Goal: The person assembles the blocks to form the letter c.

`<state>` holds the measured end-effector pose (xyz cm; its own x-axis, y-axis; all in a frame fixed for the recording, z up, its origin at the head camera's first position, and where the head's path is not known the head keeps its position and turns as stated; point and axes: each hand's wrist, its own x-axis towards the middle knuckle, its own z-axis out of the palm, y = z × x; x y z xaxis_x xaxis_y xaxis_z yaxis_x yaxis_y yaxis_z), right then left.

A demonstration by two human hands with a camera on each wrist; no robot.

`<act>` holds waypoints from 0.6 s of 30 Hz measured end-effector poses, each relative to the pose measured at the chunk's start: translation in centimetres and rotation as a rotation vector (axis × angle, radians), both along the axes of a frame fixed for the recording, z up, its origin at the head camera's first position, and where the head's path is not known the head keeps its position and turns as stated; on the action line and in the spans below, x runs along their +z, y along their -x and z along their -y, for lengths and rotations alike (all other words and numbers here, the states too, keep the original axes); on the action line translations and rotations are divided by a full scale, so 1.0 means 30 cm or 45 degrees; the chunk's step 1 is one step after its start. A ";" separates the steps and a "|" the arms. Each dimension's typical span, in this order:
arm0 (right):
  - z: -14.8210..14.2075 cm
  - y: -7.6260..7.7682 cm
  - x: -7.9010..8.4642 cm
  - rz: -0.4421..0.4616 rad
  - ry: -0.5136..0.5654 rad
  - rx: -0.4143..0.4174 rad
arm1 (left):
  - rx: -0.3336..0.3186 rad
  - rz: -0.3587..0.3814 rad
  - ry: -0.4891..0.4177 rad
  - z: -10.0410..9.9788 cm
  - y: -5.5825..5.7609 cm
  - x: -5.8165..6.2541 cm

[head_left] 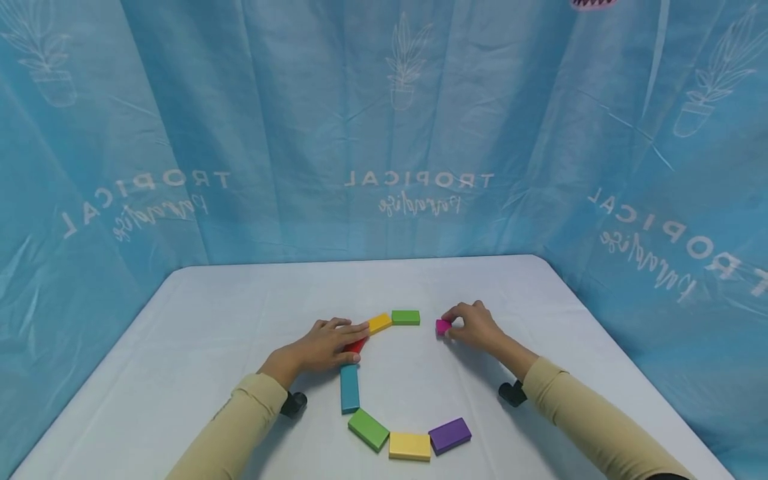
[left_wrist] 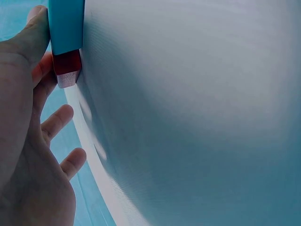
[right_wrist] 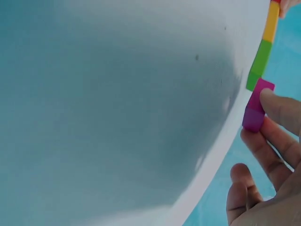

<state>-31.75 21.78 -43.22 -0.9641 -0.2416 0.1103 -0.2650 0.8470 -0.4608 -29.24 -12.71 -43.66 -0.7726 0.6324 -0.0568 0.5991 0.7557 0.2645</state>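
Colored rectangular blocks lie in an open curve on the white tabletop. My right hand [head_left: 477, 327] pinches a magenta block [head_left: 443, 327] between thumb and fingertips, to the right of the far green block [head_left: 406, 318]. In the right wrist view the thumb lies on one face of the magenta block [right_wrist: 258, 101] and fingertips meet its lower end. My left hand [head_left: 327, 345] holds a red block [head_left: 355, 345], fingers at its far end and thumb at its near end. The hand partly hides this block. A teal block [head_left: 350, 389] sits just nearer than the left thumb.
A yellow-orange block [head_left: 379, 324] joins the red and far green blocks. Along the near side are a green block [head_left: 369, 429], a yellow block [head_left: 410, 446] and a purple block [head_left: 450, 436]. A blue printed curtain [head_left: 288, 133] hangs behind and beside the white table [head_left: 228, 333].
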 end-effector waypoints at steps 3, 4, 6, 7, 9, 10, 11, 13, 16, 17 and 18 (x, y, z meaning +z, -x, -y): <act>-0.033 -0.054 0.005 -0.003 0.026 0.086 | -0.004 -0.003 0.006 0.001 0.000 0.000; -0.044 -0.075 0.007 0.000 0.039 0.116 | -0.007 -0.001 0.005 0.001 0.001 0.000; -0.064 -0.114 0.009 0.013 0.056 0.186 | -0.011 0.003 0.008 0.002 0.001 0.000; -0.074 -0.133 0.009 0.023 0.058 0.222 | -0.012 0.004 0.010 0.002 0.002 0.000; -0.091 -0.168 0.011 0.052 0.067 0.295 | -0.015 0.007 0.014 0.002 0.002 -0.001; -0.099 -0.184 0.012 0.064 0.066 0.329 | -0.015 0.007 0.015 0.002 0.002 -0.002; -0.106 -0.200 0.014 0.073 0.061 0.360 | -0.016 0.005 0.016 0.001 0.002 -0.003; -0.119 -0.229 0.019 0.095 0.051 0.410 | -0.016 0.001 0.017 0.001 0.002 -0.003; -0.130 -0.270 0.029 0.129 0.035 0.461 | -0.017 -0.005 0.013 0.001 0.002 -0.001; -0.133 -0.284 0.033 0.143 0.030 0.477 | -0.017 -0.005 0.011 0.001 0.002 0.000; -0.136 -0.297 0.036 0.160 0.024 0.490 | -0.018 -0.004 0.011 0.001 0.002 0.001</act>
<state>-22.85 25.85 -42.15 -0.8100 -0.5864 0.0049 -0.5014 0.6882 -0.5244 -29.29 -12.74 -43.63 -0.7637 0.6428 -0.0597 0.6107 0.7493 0.2561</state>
